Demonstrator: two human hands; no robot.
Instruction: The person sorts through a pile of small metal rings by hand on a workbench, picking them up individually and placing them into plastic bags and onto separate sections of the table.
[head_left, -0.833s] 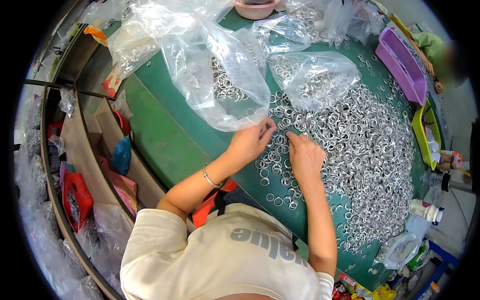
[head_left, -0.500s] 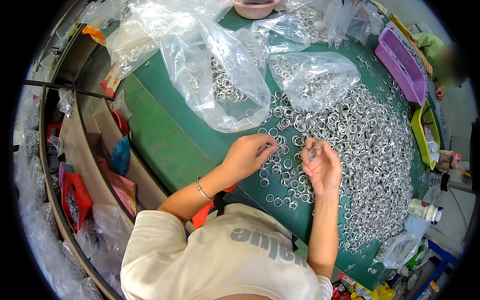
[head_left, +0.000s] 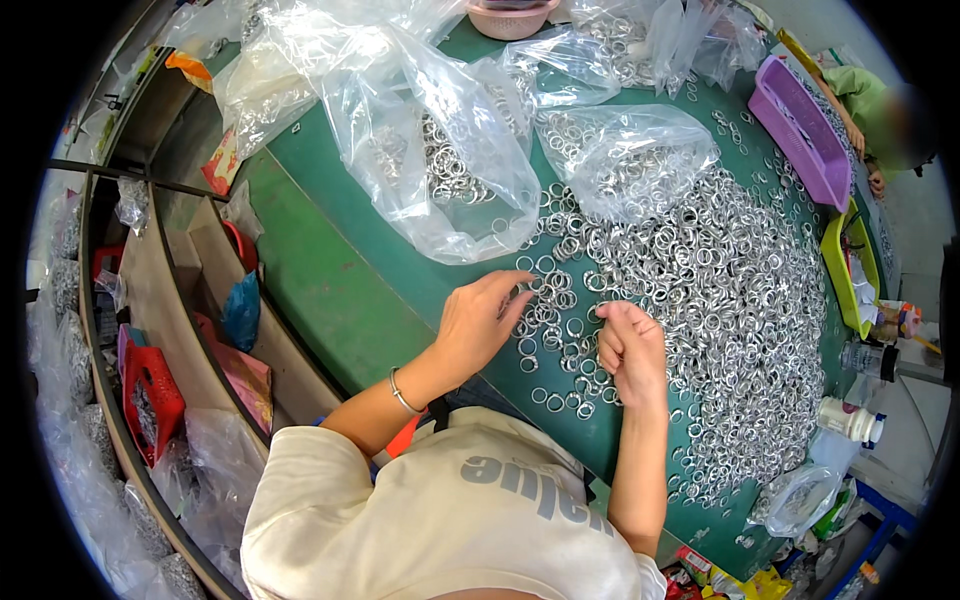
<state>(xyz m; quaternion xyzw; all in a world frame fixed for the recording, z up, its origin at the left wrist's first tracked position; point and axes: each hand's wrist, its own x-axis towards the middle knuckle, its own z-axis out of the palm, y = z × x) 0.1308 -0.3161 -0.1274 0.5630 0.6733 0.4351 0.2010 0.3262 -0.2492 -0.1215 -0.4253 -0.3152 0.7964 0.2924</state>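
Head view: left hand [head_left: 478, 322] spread flat on silver metal rings [head_left: 700, 290]; right hand [head_left: 632, 350] curled, contents unclear; most rings lie unsorted.

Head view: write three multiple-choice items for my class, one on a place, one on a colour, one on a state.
1. Where does the left hand rest?
A. on the metal rings
B. in the purple tray
C. on the shelf

2. What colour is the table?
A. red
B. green
C. white

3. How is the right hand?
A. flat and open
B. out of view
C. curled closed

Answers: 1 A, its fingertips touch loose rings; 2 B, bare surface is green; 3 C, its fingers are bent inward.
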